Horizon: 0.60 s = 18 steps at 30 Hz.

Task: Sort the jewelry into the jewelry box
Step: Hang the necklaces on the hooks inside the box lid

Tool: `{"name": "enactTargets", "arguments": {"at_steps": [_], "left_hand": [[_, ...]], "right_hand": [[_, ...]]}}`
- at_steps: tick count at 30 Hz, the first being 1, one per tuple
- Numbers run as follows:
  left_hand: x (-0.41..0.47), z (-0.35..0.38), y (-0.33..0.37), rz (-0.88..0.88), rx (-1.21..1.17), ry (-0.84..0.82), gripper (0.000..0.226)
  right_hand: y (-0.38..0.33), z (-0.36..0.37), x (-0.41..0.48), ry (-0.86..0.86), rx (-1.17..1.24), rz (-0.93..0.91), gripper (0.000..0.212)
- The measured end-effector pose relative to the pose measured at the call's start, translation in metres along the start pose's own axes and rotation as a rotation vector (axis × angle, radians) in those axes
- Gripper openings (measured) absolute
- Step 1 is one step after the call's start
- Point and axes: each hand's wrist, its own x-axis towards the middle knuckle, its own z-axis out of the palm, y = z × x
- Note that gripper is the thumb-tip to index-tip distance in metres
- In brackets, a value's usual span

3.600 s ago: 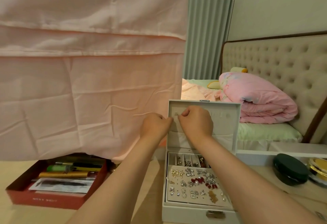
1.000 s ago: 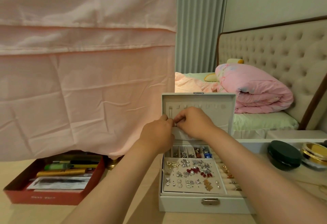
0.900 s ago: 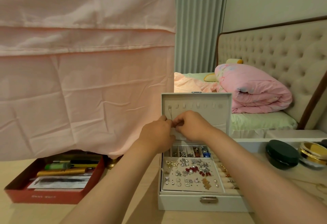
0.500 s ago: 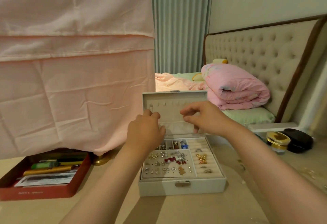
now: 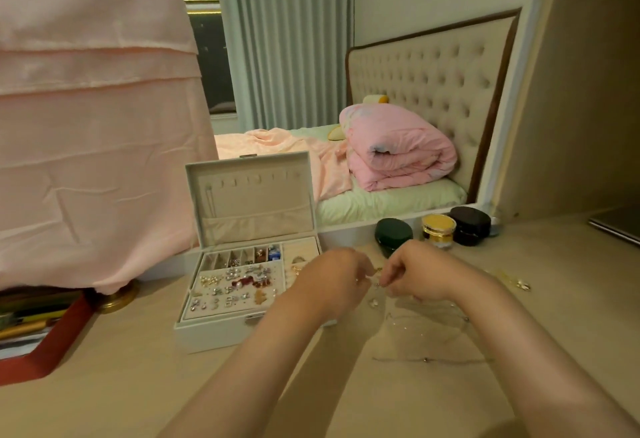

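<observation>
The white jewelry box (image 5: 214, 333) stands open on the table with its lid (image 5: 256, 202) upright. One thin necklace (image 5: 209, 200) hangs from the lid's leftmost hook. The tray (image 5: 235, 287) holds several earrings and studs. To the right of the box, my left hand (image 5: 332, 281) and my right hand (image 5: 415, 275) are low over the table, their fingertips pinched close together on a thin chain (image 5: 375, 281). More fine chains (image 5: 429, 359) lie on the table under my right forearm. A small gold piece (image 5: 517, 283) lies further right.
Two dark round jars (image 5: 393, 235) (image 5: 471, 224) and a gold jar (image 5: 438, 229) stand behind my hands. A red box (image 5: 52, 351) of pens sits at the left edge under a hanging pink cloth (image 5: 97, 160), beside a brass base (image 5: 117, 299). A bed shows beyond.
Both hands have left the box lid and come down to the table right of the box, now pinching a chain. The view has swung right.
</observation>
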Motion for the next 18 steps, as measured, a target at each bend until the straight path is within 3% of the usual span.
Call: {"name": "enactTargets", "arguments": {"at_steps": [6, 9, 18], "left_hand": [[0.017, 0.033, 0.008, 0.028, 0.195, -0.174, 0.037], [0.027, 0.048, 0.008, -0.057, 0.281, -0.224, 0.030], [0.033, 0.056, 0.015, -0.108, 0.377, -0.092, 0.024]], "right_hand": [[0.019, 0.013, 0.001, -0.051, -0.124, 0.083, 0.016], [0.020, 0.020, 0.004, -0.073, -0.122, 0.071, 0.014], [0.023, 0.029, 0.011, -0.002, -0.093, 0.062, 0.031]]}}
